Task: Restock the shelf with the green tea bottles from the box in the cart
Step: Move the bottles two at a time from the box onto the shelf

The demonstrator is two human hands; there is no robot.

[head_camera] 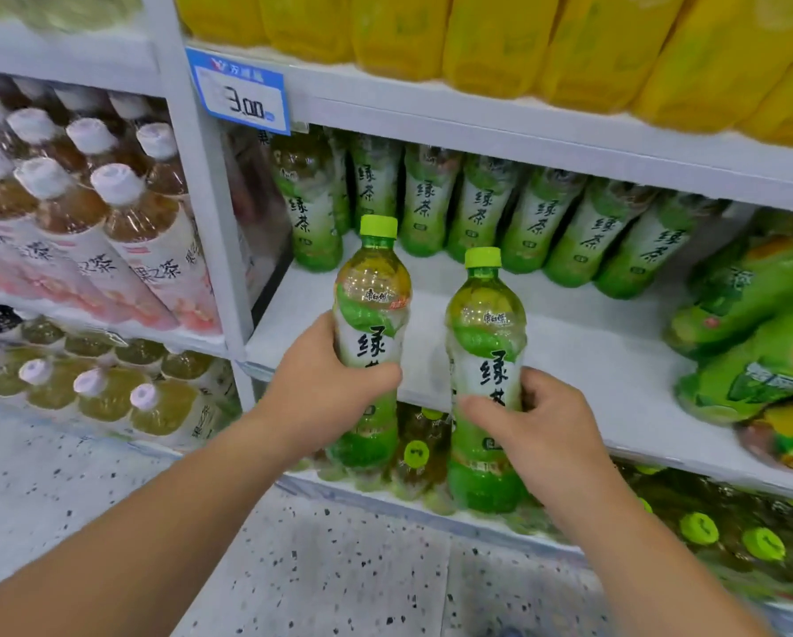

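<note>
**Two bottles in hand, bases below the shelf lip: tip and knock risk**

Left grip (325, 383) was wrapped round the label of the left green tea bottle (371, 310), thumb across the front. Right grip (539, 420) was clamped on the right green tea bottle (486, 324), fingers round the lower label. Both bottles were upright with caps on, side by side but apart.

Both were held in front of the shelf (592, 356), not yet on it. Their bases hung below its front edge and their caps stood above its board.

Likely trouble:
- A base could catch the shelf's front edge if pushed in without a lift. The bottle would then tilt out of a one-handed hold.
- The two bottles could clash going in together.
- Pushed too deep, they could hit the back row (477, 209) at the rear of the shelf and topple several.
- Set too near the front edge, a bottle could tip off onto the floor (321, 567) below the shelf.
- The green packs (753, 324) at the shelf's right end crowded that side.
</note>
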